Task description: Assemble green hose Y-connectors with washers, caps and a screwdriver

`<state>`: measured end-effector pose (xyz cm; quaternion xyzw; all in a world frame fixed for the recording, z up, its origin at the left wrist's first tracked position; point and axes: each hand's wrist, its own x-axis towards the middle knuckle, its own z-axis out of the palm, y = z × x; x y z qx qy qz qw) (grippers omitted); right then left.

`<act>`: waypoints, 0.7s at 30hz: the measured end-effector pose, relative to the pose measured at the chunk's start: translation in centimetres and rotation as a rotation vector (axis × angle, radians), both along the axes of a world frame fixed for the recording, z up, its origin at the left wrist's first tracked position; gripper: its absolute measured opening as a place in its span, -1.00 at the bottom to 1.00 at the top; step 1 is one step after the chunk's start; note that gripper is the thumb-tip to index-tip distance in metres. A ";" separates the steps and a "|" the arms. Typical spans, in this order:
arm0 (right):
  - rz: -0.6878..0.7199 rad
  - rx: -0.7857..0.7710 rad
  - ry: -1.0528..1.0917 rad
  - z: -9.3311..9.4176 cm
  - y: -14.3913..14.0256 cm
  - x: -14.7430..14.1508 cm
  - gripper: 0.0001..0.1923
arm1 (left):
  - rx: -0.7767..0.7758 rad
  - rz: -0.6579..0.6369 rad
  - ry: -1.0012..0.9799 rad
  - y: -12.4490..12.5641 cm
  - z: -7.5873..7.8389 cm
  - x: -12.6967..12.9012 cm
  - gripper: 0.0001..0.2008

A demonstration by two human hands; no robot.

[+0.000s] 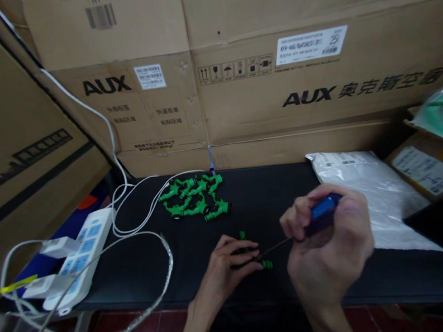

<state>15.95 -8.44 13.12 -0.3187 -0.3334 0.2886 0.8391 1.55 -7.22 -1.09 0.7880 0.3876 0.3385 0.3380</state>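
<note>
Right hand (pixel 330 244) clenching around blue-handled screwdriver (pixel 305 225), thin shaft pointing left toward left-hand fingertips. Left hand (pixel 228 269) pinching small green connector (pixel 258 259), pressing it onto black tabletop (pixel 268 192); screwdriver tip meeting connector just beside thumb. Pile of green connectors (pixel 195 198) lying beyond left hand, well apart. White power strip (pixel 78 258) with looping cables sitting far left of left hand. White plastic bag (pixel 372 191) lying just behind right hand.
</note>
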 end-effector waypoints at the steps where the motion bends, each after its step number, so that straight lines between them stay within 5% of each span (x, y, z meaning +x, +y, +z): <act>1: 0.040 -0.010 -0.026 0.2 -0.1 0.3 -0.80 | -0.004 0.001 -0.003 0.1 0.1 -0.1 -0.78; 3: 0.332 -0.006 -0.125 0.8 0.4 1.4 -0.82 | -0.022 0.002 -0.006 0.2 0.2 -0.2 -0.77; 7: 1.185 0.230 -0.367 2.0 3.2 3.8 -0.76 | -0.026 -0.010 -0.019 0.3 0.5 -0.3 -0.78; 10: 1.482 0.350 -0.400 1.7 4.9 3.9 -0.66 | -0.021 -0.017 -0.013 0.3 0.2 -0.3 -0.77; 12: 1.378 0.290 -0.305 1.0 4.9 3.1 -0.66 | -0.020 -0.010 0.005 0.3 0.0 -0.3 -0.76; 14: 1.094 0.166 -0.248 0.3 3.9 1.7 -0.69 | -0.010 -0.011 0.014 0.3 -0.2 -0.3 -0.75; 18: 0.128 -0.030 -0.186 -0.1 1.5 -1.4 -0.85 | 0.016 -0.027 -0.005 0.3 -0.2 -0.4 -0.77; 19: -0.009 -0.053 -0.186 0.0 1.1 -1.8 -0.87 | 0.018 -0.030 -0.009 0.3 -0.2 -0.4 -0.78; 21: 0.044 -0.084 -0.230 0.4 0.7 -1.9 -0.83 | 0.012 -0.035 -0.016 0.3 -0.2 -0.4 -0.80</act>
